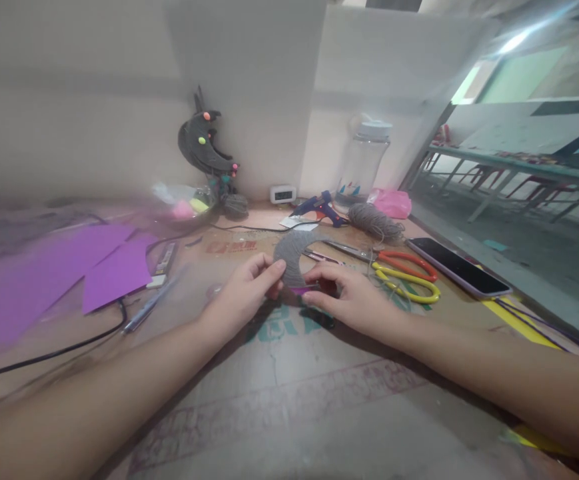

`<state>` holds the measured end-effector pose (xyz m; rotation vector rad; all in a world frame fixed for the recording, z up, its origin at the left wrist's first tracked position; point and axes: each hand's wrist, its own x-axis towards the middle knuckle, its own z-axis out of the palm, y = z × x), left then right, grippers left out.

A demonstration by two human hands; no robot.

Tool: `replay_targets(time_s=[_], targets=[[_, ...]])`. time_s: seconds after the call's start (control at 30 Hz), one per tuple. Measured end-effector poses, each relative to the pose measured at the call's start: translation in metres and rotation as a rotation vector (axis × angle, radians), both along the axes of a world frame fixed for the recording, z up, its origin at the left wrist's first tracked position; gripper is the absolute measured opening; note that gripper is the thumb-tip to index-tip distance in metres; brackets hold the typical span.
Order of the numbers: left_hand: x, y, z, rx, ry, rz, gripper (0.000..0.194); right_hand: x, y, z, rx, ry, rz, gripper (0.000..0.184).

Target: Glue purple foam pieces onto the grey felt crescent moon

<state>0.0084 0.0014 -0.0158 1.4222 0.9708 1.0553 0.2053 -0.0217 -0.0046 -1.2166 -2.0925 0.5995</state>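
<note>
A crescent wrapped in grey yarn (pixel 293 257) is held up over the table, with a bare purple part (pixel 299 291) at its lower end. My left hand (pixel 255 283) pinches the crescent's left edge between thumb and fingers. At the lower right end, my right hand (pixel 344 293) has its thumb and forefinger closed around a strand of grey yarn, close to the purple part. Just behind that hand lie scissors (pixel 404 270) with orange and yellow handles, loose yarn trailing over them. The grey yarn ball (pixel 375 221) rests farther back.
Purple sheets (pixel 116 273) and a black cable (pixel 69 348) lie left. At the back stand a finished dark crescent (pixel 202 143), a small digital clock (pixel 283 194), a blue glue gun (pixel 319 208) and a clear bottle (pixel 362 167). A phone (pixel 459 267) lies near the right edge.
</note>
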Motion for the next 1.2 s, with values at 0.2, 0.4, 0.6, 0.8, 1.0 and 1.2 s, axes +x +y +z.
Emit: replay_targets(time_s=[0.2,0.4,0.6,0.8,1.0,1.2], targets=[[0.000,0.000,-0.002,0.005,0.049,-0.036,0.031,0.002,0.000,-0.002,-0.033,0.012,-0.012,0.008],[-0.001,-0.001,-0.002,0.028,0.093,-0.055,0.033,0.003,-0.001,-0.002,0.004,0.026,0.014,0.009],[-0.001,0.000,0.001,-0.019,0.027,-0.026,0.033,0.005,-0.002,0.001,-0.041,0.039,0.037,0.022],[-0.002,0.002,0.000,-0.091,-0.080,-0.004,0.030,0.008,0.003,-0.002,-0.084,0.148,-0.033,0.035],[-0.002,0.003,-0.002,-0.079,-0.090,-0.023,0.028,0.010,0.004,-0.005,-0.019,0.117,-0.121,0.020],[-0.002,0.002,-0.001,-0.082,-0.084,-0.019,0.028,0.012,0.004,-0.006,0.028,0.107,-0.129,0.024]])
